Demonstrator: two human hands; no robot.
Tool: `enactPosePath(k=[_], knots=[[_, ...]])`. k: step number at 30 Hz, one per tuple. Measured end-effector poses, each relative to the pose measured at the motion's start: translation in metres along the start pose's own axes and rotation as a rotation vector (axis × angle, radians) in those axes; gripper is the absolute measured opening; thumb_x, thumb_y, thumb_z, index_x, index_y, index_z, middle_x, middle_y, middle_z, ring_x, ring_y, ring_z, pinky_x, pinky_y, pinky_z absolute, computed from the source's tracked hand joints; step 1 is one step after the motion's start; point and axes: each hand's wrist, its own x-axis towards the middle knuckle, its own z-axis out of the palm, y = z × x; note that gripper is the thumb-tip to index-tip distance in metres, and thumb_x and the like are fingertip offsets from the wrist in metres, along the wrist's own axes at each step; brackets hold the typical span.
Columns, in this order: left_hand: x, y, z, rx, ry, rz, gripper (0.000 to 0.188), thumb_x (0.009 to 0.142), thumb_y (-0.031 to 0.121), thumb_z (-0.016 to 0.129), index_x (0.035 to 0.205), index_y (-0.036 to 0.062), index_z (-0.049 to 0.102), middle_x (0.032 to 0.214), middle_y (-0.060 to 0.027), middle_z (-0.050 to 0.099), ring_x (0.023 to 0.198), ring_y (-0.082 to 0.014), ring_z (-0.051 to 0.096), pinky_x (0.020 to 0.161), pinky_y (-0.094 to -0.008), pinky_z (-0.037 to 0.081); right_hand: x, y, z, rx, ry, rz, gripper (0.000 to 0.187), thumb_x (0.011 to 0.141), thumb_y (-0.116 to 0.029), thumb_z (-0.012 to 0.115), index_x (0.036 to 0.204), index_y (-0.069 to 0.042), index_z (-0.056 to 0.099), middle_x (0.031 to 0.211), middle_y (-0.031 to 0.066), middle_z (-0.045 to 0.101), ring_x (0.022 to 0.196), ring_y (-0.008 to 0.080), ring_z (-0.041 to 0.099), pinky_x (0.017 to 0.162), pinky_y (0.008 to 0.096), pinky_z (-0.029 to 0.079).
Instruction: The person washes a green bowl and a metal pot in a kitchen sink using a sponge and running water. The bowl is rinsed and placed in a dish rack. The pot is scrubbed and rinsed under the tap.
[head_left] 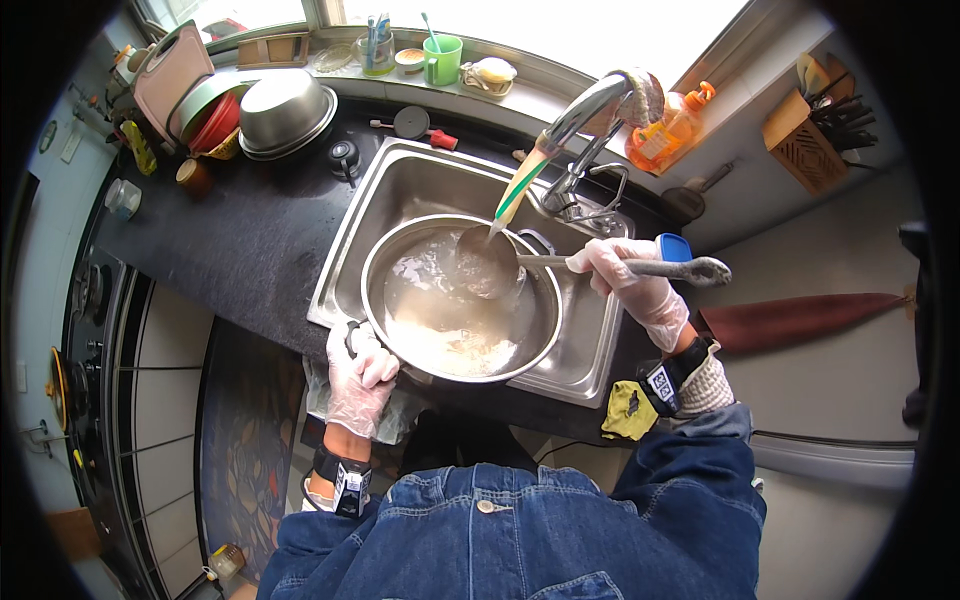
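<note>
A wide metal pot (372,330) stands in the stainless steel sink (430,165), with cloudy water in it and pale matter near its front side. My left hand (360,380), in a clear plastic glove, is closed on the pot's dark side handle at the front left. Gloved the same way, my right hand (632,285) grips the long handle of a ladle (487,262), whose bowl is inside the pot under the stream. From the curved faucet (585,105), a pale hose with a green stripe (520,190) lets water run into the pot.
Behind the sink's right side stands an orange soap bottle (665,130); a knife block (805,140) is farther right. Metal bowls (285,115) sit on the dark counter (250,220) at left. A green cup (443,62) is on the windowsill. A yellow cloth (630,410) lies by my right wrist.
</note>
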Motion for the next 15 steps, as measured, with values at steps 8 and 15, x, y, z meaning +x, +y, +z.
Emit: enactPosePath(k=[8, 15], knots=[[0.000, -0.001, 0.000, 0.008, 0.016, 0.004, 0.044, 0.095, 0.035, 0.033, 0.056, 0.0167, 0.037, 0.040, 0.0072, 0.027, 0.029, -0.0081, 0.022, 0.039, -0.0247, 0.022, -0.025, -0.017, -0.017, -0.325, -0.158, -0.417, 0.017, 0.071, -0.002, 0.057, 0.058, -0.010, 0.049, 0.058, 0.0019, 0.055, 0.055, 0.0157, 0.057, 0.053, 0.0233, 0.045], [-0.001, 0.000, 0.003, 0.057, 0.023, -0.029, 0.048, 0.089, 0.047, 0.038, 0.050, 0.0187, 0.032, 0.039, 0.0060, 0.021, 0.031, -0.0109, 0.021, 0.041, -0.0260, 0.028, -0.065, -0.033, -0.048, 0.108, 0.317, -0.053, 0.033, 0.089, -0.018, 0.046, 0.066, -0.003, 0.063, 0.059, 0.0037, 0.059, 0.042, 0.0070, 0.044, 0.040, 0.0204, 0.033]])
